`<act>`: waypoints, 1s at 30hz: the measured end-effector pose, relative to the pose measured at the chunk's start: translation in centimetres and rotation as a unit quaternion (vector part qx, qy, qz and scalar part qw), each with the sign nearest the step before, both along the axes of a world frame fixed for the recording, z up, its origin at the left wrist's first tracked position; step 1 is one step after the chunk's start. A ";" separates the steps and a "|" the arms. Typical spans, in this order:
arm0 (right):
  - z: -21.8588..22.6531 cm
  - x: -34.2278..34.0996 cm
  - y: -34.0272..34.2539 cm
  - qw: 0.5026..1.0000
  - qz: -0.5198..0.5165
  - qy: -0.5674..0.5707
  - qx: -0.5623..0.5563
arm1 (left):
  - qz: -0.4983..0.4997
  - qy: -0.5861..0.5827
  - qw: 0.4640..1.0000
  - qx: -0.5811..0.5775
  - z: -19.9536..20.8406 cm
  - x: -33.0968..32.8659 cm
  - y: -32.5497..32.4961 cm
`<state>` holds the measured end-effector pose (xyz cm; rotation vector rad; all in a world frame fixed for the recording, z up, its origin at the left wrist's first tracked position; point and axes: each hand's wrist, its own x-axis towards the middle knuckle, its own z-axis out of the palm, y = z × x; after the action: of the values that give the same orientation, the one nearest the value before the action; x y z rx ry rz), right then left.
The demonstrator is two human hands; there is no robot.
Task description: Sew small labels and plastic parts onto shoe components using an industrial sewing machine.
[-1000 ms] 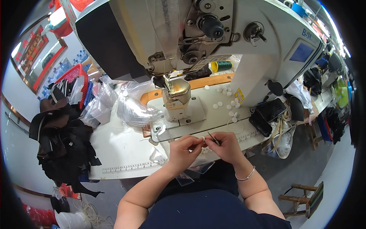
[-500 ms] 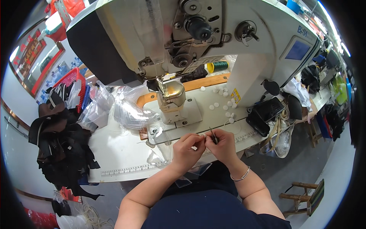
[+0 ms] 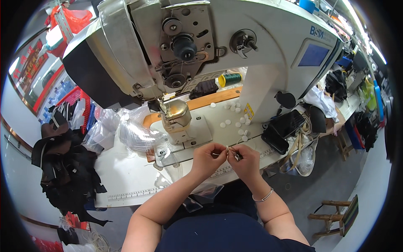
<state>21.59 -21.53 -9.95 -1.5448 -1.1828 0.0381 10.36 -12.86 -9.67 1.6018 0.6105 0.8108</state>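
Above the table's front edge, my left hand [image 3: 208, 160] and my right hand [image 3: 245, 163] meet fingertip to fingertip, both closed. Between the fingertips is a small pale piece [image 3: 227, 148], too small to name; the left fingers pinch it. A slim metal tool [image 3: 238, 157], perhaps snips or tweezers, lies in the right fingers, mostly hidden by them. Just beyond the hands stands the post [image 3: 179, 131] of a sewing machine [image 3: 268, 46]. Small white round discs [image 3: 228, 122] lie scattered on its bed to the right.
Clear plastic sheets [image 3: 138, 133] lie left of the post. Dark cloth pieces [image 3: 69, 172] hang over the table's left end, near a red basket [image 3: 87, 110]. A black box [image 3: 283, 130] sits at the right edge. Behind is a green thread spool [image 3: 230, 79]. A wooden stool [image 3: 342, 216] stands right.
The view has shifted, so the machine appears further left. The tool's pointed tip, which stuck up from my right fingers, is now mostly hidden. My hands stay together.
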 end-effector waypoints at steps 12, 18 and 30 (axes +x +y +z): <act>0.0 4.4 0.7 0.853 0.075 0.516 -0.027 | 0.054 0.100 0.976 0.186 -2.0 3.1 5.3; -0.8 1.9 1.3 0.853 0.153 0.494 -0.072 | -0.025 0.026 0.995 -0.091 -0.5 0.6 1.8; -0.8 -3.0 1.4 0.899 0.212 0.300 -0.239 | 0.227 0.132 0.923 0.280 -2.6 -13.7 0.0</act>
<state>18.56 -20.18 -10.79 -1.4846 -1.0123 1.0914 -3.36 -12.82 -12.32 2.1513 1.0359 1.1978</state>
